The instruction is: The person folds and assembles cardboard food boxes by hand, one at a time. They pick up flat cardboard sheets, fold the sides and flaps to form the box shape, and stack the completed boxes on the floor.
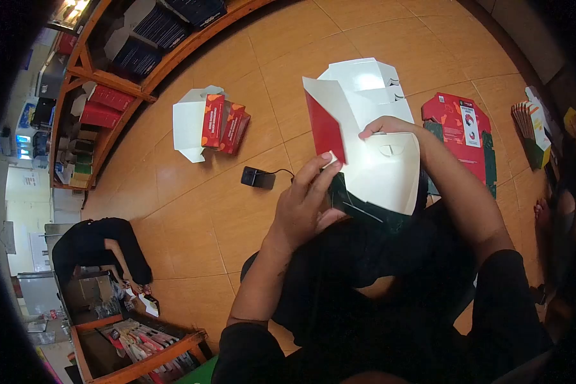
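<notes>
A partly folded cardboard box (390, 166), white inside with red and dark green outer faces, is held above my lap. My left hand (307, 198) is closed on its near left corner, with the thumb and fingers around a small white tab beside the red side panel. My right hand (393, 127) reaches over the far right wall, its fingers curled over the edge where the lid panel begins. The lid stands raised and open, pointing away from me. Part of the dark green front wall shows below; the underside is hidden.
Red boxes (223, 125) with a white opened one lie on the tiled floor. A small black device (258, 177) with a cable sits nearer. A flat red and green carton (461, 137) lies right, beyond it folded cartons (532, 128). Wooden shelves (115, 96) and a bending person (102, 249) are left.
</notes>
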A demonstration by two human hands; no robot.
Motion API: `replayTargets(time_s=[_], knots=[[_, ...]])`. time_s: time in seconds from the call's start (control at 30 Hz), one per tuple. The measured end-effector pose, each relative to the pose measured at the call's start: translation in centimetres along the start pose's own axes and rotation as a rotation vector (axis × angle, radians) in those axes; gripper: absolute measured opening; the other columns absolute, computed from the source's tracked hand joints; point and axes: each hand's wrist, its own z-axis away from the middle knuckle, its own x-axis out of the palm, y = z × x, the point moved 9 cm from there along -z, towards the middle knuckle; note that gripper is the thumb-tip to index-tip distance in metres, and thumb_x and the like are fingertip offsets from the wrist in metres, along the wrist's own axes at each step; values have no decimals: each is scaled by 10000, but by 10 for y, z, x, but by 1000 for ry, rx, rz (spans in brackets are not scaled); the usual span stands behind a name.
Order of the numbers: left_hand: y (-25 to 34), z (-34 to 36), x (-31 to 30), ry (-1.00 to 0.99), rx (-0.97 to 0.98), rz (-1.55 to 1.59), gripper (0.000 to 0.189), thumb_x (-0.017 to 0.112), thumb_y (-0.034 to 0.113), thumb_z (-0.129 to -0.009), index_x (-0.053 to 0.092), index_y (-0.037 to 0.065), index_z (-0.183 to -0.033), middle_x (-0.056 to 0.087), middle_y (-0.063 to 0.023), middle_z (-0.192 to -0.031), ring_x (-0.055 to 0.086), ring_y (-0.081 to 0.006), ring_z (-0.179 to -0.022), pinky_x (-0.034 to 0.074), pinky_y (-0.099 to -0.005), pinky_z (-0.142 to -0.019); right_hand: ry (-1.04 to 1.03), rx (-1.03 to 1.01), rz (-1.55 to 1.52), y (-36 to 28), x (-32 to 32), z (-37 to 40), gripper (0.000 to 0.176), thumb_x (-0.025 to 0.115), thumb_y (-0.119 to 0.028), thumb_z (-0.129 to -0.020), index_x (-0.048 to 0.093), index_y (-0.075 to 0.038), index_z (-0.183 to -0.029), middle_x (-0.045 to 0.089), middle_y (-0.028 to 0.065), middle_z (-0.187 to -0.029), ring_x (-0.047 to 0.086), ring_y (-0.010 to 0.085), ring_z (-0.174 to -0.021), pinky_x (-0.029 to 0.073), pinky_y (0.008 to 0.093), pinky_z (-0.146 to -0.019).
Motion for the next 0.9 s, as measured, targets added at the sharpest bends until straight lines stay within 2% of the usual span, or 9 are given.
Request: replayTargets(time_s=[0.17, 0.23, 0.3, 0.37, 0.43, 0.53, 0.63, 0.77, 0.9], knots=[[-13, 9, 5, -154, -41, 177, 876, 867, 223, -673, 412, 79, -1408, 476, -149, -1317, 644, -227, -924, 583, -279, -677, -7, -87, 111, -5, -5, -5, 238, 656, -198, -882, 691, 23, -963, 708, 118, -821, 694, 185, -673, 571, 309, -634], [-43, 18, -1, -28, -341, 351, 865, 866, 168, -683, 395, 59, -1401, 504, -162, -1317, 656, -193, -942, 583, -258, -644, -140, 42, -335, -2, 11, 5, 429, 653, -354, -895, 646, 19, -1106, 713, 143, -921, 711, 211, -772, 591, 340, -708], [-56, 18, -5, 36, -407, 446, 853, 810, -12, -706, 332, 20, -1412, 528, -162, -1258, 656, -197, -988, 580, -255, -698, -224, -37, -391, -10, 17, 13, 748, 567, -602, -890, 474, -10, -1337, 545, 243, -1317, 602, 363, -1151, 518, 536, -929], [-75, 22, -11, 215, -521, 646, 820, 788, -32, -743, 317, 17, -1412, 548, -149, -1193, 657, -201, -988, 568, -222, -693, -351, -77, -352, -18, 27, 20, 837, 518, -676, -876, 427, 0, -1361, 508, 249, -1336, 560, 442, -1164, 475, 568, -977], [-78, 18, -20, 293, -543, 589, 782, 765, -33, -780, 309, 16, -1413, 585, -121, -1102, 648, -134, -871, 528, -178, -639, 351, -313, -285, -27, -14, 33, 732, 475, -622, -926, 443, -33, -1360, 479, 198, -1330, 511, 381, -1214, 422, 520, -1017], [-89, 22, -20, 183, -576, 338, 772, 786, -13, -772, 339, 14, -1401, 614, -50, -933, 531, -28, -691, 442, -148, -554, 609, -916, 264, -73, 4, 85, 587, 527, -480, -951, 461, -76, -1372, 446, 165, -1381, 462, 318, -1272, 348, 461, -1075], [-86, 18, -11, 61, -563, 359, 776, 804, 1, -759, 356, 14, -1393, 595, -43, -924, 531, -31, -697, 437, -149, -562, 547, -1394, 1104, -89, 96, 130, 448, 618, -334, -914, 546, -91, -1284, 546, 149, -1277, 480, 325, -1233, 339, 428, -1058], [-71, 14, -5, -21, -465, 285, 822, 839, 7, -715, 394, 33, -1405, 576, -35, -926, 531, -45, -670, 445, -174, -556, 265, -1200, 995, -75, 92, 102, 305, 623, -338, -915, 636, -43, -993, 646, 146, -999, 597, 283, -984, 433, 383, -900], [-77, 21, 10, -46, -582, 406, 438, 689, 103, -898, 540, 12, -1300, 579, -43, -844, 559, -62, -614, 465, -213, -514, 105, -865, 813, -57, 92, 83, 320, 625, -319, -922, 635, -7, -852, 607, 122, -725, 566, 203, -702, 448, 342, -674]])
